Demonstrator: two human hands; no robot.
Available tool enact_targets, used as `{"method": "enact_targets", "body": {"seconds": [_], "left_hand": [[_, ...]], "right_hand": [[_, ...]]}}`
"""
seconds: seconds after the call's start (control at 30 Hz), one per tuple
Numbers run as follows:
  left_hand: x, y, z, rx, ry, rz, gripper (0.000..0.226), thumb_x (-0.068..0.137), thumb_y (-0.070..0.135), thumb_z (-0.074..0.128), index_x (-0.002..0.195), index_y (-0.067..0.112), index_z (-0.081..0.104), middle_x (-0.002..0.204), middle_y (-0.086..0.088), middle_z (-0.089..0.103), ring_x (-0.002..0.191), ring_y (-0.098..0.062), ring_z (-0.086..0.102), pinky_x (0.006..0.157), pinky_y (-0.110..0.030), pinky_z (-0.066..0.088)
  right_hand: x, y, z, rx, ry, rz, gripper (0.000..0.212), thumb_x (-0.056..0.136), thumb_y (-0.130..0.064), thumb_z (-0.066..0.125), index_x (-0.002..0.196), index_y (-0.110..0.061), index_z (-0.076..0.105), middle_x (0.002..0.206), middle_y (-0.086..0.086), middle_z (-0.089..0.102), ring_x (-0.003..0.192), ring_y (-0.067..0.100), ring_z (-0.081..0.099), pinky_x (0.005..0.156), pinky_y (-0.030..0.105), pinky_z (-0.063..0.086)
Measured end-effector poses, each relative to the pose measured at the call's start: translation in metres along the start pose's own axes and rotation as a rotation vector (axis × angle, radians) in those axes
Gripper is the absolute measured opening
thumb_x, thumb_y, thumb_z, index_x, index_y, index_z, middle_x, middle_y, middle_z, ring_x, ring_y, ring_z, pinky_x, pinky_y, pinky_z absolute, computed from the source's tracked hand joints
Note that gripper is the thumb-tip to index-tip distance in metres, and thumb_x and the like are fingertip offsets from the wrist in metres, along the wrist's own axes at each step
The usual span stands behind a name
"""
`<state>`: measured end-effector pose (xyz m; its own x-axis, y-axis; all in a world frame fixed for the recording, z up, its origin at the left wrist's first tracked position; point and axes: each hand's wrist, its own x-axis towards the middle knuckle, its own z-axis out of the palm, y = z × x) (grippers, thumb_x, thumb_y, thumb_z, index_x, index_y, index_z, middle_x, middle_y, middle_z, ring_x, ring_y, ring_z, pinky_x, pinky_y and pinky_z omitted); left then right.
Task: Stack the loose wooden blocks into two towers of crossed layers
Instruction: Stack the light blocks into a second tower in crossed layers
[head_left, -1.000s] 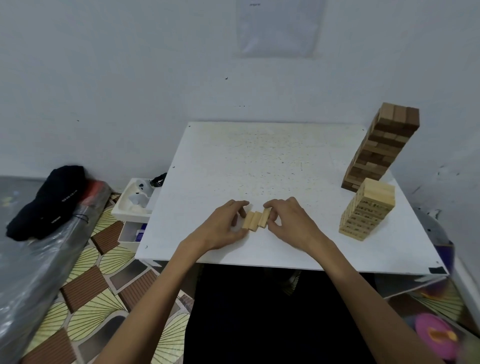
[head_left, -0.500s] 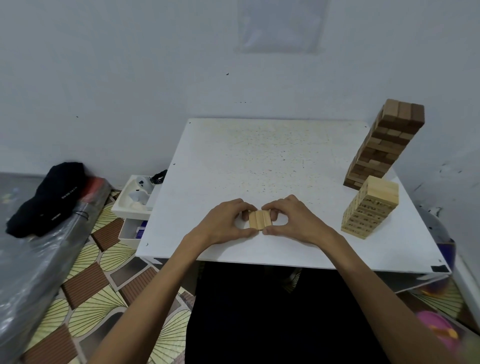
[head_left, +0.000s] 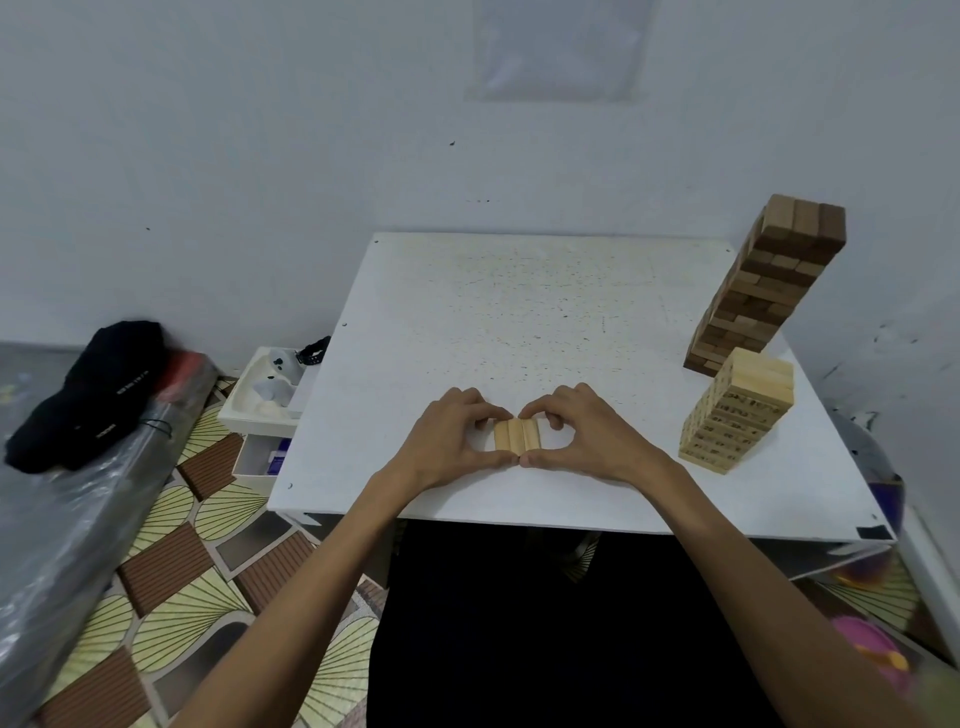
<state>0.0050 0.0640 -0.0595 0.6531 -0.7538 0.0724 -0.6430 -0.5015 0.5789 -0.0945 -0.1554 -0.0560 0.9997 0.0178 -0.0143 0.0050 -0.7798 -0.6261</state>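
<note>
Three pale wooden blocks (head_left: 517, 434) lie side by side as one flat row near the front middle of the white table (head_left: 519, 312). My left hand (head_left: 447, 441) and my right hand (head_left: 587, 436) frame the row from each side, thumbs against its near end and curled fingers against its far end. A short pale tower (head_left: 737, 410) of crossed layers stands at the table's right. Behind it rises a taller dark brown tower (head_left: 769, 286), its layers stepped so that it leans to the right.
A white tray (head_left: 270, 395) with small items sits off the table's left edge. A black cap (head_left: 88, 395) lies on a plastic-covered surface at far left. The wall stands close behind the table, and patterned floor shows below.
The three blocks were fanned apart and askew; both hands have pushed them together into one squared row and closed in around it.
</note>
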Motion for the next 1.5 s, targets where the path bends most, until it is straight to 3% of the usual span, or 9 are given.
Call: {"method": "enact_targets", "body": {"seconds": [0.1,0.33,0.5,0.63,1.03,1.23,1.4,1.5], "left_hand": [[0.000,-0.004,0.001,-0.004,0.019,0.004,0.064,0.067,0.078,0.065,0.121,0.043,0.069,0.095,0.019,0.051,0.093,-0.006,0.042,0.084,-0.032,0.037],[-0.005,-0.008,-0.001,-0.012,0.006,0.013,0.087,0.062,0.079,0.069,0.136,0.033,0.061,0.104,0.019,0.052,0.101,-0.007,0.042,0.091,-0.029,0.037],[-0.005,-0.010,-0.005,-0.045,-0.019,0.031,0.074,0.065,0.075,0.071,0.128,0.036,0.065,0.101,0.019,0.057,0.101,-0.006,0.046,0.090,-0.026,0.036],[-0.003,-0.010,-0.004,-0.085,-0.010,0.025,0.060,0.068,0.072,0.074,0.118,0.041,0.070,0.095,0.016,0.060,0.096,-0.004,0.049,0.090,-0.033,0.041],[-0.004,-0.006,0.003,-0.070,0.061,0.012,0.056,0.066,0.074,0.070,0.112,0.041,0.071,0.089,0.019,0.059,0.091,-0.005,0.050,0.088,-0.038,0.040],[-0.004,-0.003,0.004,-0.042,0.078,0.017,0.055,0.064,0.073,0.070,0.109,0.041,0.071,0.090,0.016,0.058,0.090,-0.007,0.050,0.085,-0.041,0.042],[-0.002,0.001,-0.010,-0.066,0.096,0.059,0.051,0.065,0.070,0.072,0.108,0.043,0.070,0.101,0.017,0.054,0.098,-0.007,0.047,0.090,-0.040,0.042],[0.004,0.012,-0.032,-0.089,0.113,0.098,0.049,0.067,0.067,0.074,0.109,0.042,0.069,0.109,0.019,0.052,0.107,-0.005,0.047,0.095,-0.039,0.040]], "right_hand": [[0.000,0.000,0.000,-0.013,0.002,-0.016,0.056,0.073,-0.066,0.078,0.122,-0.044,0.060,0.096,-0.016,0.050,0.100,0.003,0.041,0.084,0.025,0.040],[-0.003,0.003,-0.003,0.053,-0.061,0.037,0.080,0.070,-0.065,0.081,0.139,-0.041,0.050,0.107,-0.021,0.051,0.112,-0.003,0.039,0.096,0.024,0.036],[-0.001,0.006,-0.004,0.039,-0.056,0.007,0.067,0.073,-0.062,0.081,0.132,-0.043,0.057,0.105,-0.020,0.052,0.108,-0.002,0.042,0.090,0.023,0.035],[-0.002,0.005,-0.001,0.039,-0.003,-0.006,0.060,0.074,-0.061,0.081,0.128,-0.045,0.061,0.102,-0.019,0.053,0.104,0.000,0.043,0.090,0.027,0.039],[-0.003,0.004,0.003,0.032,0.038,-0.002,0.057,0.074,-0.063,0.080,0.126,-0.046,0.064,0.098,-0.017,0.054,0.100,0.004,0.045,0.092,0.034,0.042],[-0.006,0.000,0.005,0.036,0.046,-0.002,0.055,0.075,-0.061,0.080,0.125,-0.046,0.065,0.099,-0.017,0.052,0.102,0.002,0.043,0.093,0.030,0.039],[-0.008,-0.011,-0.009,0.051,0.058,-0.025,0.052,0.076,-0.055,0.082,0.124,-0.044,0.066,0.100,-0.016,0.050,0.103,-0.001,0.043,0.085,0.016,0.034],[-0.006,-0.025,-0.027,0.059,0.095,-0.041,0.049,0.077,-0.055,0.081,0.122,-0.044,0.066,0.103,-0.017,0.051,0.104,-0.003,0.043,0.082,0.016,0.031]]}}
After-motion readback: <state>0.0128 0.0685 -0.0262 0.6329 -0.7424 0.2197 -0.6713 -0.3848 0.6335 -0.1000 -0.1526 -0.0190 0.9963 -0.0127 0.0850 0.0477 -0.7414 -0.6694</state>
